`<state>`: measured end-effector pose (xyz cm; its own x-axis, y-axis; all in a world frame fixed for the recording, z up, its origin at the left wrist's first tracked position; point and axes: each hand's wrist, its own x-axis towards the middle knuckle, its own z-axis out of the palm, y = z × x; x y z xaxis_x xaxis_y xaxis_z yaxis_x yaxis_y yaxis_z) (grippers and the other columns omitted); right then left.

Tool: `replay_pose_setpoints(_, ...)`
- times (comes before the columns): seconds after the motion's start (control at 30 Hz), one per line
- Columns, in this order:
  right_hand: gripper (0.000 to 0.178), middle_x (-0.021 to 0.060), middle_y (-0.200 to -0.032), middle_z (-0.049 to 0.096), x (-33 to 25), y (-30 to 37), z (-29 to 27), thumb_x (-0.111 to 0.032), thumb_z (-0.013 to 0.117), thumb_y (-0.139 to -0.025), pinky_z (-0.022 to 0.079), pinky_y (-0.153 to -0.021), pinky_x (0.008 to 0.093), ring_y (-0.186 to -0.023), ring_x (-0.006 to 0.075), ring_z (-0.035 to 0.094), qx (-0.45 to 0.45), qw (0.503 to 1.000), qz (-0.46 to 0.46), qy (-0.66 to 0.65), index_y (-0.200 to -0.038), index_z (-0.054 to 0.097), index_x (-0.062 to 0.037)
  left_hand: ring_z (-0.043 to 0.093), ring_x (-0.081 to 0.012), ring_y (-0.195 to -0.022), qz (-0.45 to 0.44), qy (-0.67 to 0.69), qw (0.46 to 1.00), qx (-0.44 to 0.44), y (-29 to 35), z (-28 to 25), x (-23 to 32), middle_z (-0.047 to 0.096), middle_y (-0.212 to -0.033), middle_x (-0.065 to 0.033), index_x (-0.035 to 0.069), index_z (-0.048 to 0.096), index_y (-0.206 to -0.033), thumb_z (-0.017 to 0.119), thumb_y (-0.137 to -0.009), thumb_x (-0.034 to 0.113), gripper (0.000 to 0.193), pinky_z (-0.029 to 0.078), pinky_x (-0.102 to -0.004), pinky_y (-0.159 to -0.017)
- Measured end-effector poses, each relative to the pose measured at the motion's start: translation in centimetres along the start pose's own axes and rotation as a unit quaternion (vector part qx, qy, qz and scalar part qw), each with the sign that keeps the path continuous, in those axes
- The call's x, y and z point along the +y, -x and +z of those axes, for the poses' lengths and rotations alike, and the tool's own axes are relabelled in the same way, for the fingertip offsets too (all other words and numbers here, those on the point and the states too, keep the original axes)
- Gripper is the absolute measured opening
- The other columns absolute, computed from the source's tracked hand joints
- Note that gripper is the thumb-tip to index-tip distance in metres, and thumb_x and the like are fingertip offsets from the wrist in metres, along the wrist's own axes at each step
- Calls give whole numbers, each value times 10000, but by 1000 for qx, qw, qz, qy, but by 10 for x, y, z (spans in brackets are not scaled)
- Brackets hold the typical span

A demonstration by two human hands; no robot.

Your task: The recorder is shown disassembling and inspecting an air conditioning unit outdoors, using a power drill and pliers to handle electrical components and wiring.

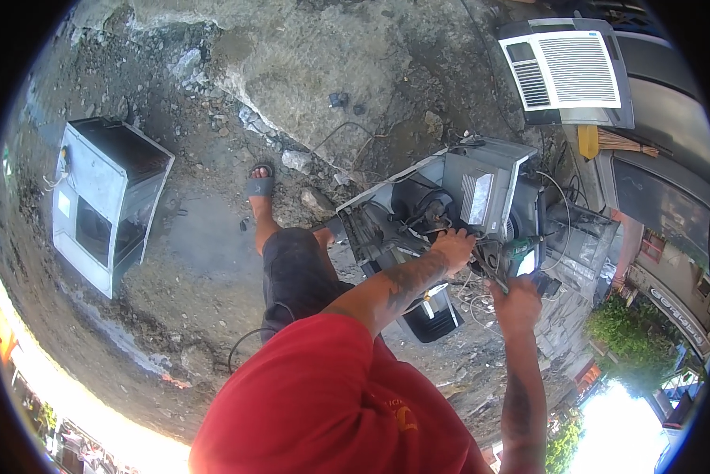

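A disassembled window air conditioner (pixel 493 154) lies on the ground in front of me, its casing opened and its dark inner parts showing. My left hand (pixel 454 250) reaches into it, fingers bent over something among those parts that I cannot make out. Closed in a fist, my right hand (pixel 518 304) grips a metal tool that looks like pliers (pixel 495 273), with its head pointing toward the unit and my left hand. Just beyond this tool, a green power drill (pixel 521 246) rests on or against the unit. What the tool's tip touches is too small to tell.
An empty metal casing (pixel 94 205) stands on the dirt to the left. Another air conditioner with a white front grille (pixel 568 69) is at the far right. Loose cables (pixel 347 126) and stones (pixel 296 160) lie about. A dark grilled part (pixel 434 320) sits below my left forearm.
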<state>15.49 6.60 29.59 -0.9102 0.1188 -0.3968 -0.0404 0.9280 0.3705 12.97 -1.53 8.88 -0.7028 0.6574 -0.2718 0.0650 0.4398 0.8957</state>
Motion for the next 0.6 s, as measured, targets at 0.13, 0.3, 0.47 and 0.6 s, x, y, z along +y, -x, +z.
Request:
replay_pose_setpoints(0.13,526,119,-808,571,16,-10,36,-522,593,-892,487,-653,452,-770,311,600,26,997,-48,51,-846,675,-5,557,-371,-1094,-13,16,1000,8,1,1,2,550,-1148,-177,48,561,-1150,544,-873,181,307,434,-517,-907)
replay_pose_setpoints(0.3,532,113,-698,555,16,-9,43,-519,545,-935,462,-558,417,-610,283,557,-108,919,202,-320,-835,655,-8,550,-369,-1101,-22,36,999,18,3,0,-2,551,-1150,-176,46,559,-1152,553,-867,180,315,436,-514,-902)
replay_pose_setpoints(0.47,406,103,-873,570,-10,9,5,-452,673,-868,460,-560,421,-670,304,572,149,978,48,-140,-905,652,-48,546,-371,-1108,-9,8,1000,-10,-2,1,-7,547,-1171,-180,44,561,-1161,549,-856,161,327,438,-511,-905)
replay_pose_setpoints(0.6,428,105,-928,564,14,4,17,-476,671,-849,479,-602,417,-794,316,598,98,989,-96,55,-870,643,-49,554,-378,-1101,-9,13,1000,-19,1,0,-3,542,-1178,-190,41,560,-1170,541,-852,148,336,439,-512,-907)
